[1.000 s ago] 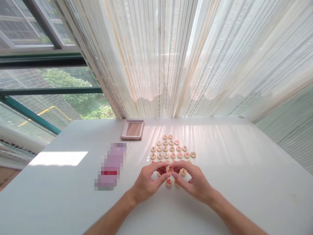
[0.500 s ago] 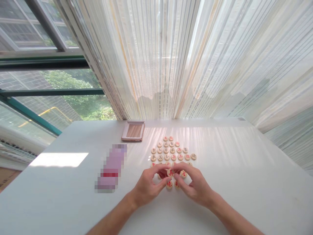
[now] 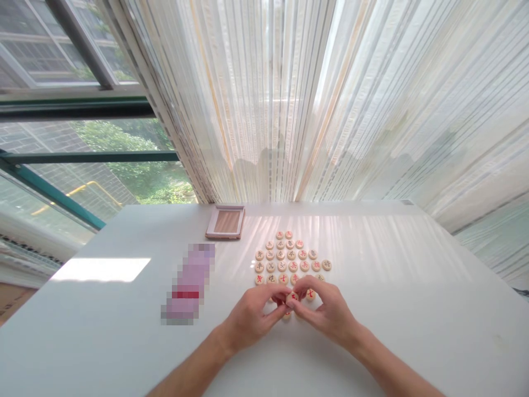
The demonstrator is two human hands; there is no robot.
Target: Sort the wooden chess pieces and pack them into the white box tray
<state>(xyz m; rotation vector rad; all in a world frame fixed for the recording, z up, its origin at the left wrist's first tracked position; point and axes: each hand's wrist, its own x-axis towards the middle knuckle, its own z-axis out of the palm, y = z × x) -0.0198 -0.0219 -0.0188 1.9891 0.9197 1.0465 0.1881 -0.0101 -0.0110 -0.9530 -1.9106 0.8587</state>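
Observation:
Between the fingertips of both my hands is a round Chinese chess piece [image 3: 292,298] with a red character, held just above the other pieces. My left hand [image 3: 257,315] pinches it from the left side. From the right, my right hand [image 3: 325,309] grips it, the thumb across its face. Rows of round wooden Chinese chess pieces [image 3: 281,266], marked in red or black, lie flat beyond my hands. The nearest rows are partly covered by my fingers; a red-marked piece [image 3: 311,294] shows beside my right index finger.
All of this is on a white table [image 3: 136,342]. An open shallow box [image 3: 226,222] sits near the far edge, and a blurred-out purple item [image 3: 188,284] lies to the left. A striped curtain [image 3: 264,99] hangs along the back, beside a window [image 3: 91,132].
The held piece has come slightly lower and tilted, and my right thumb now covers part of its character. Both hands have shifted only a little.

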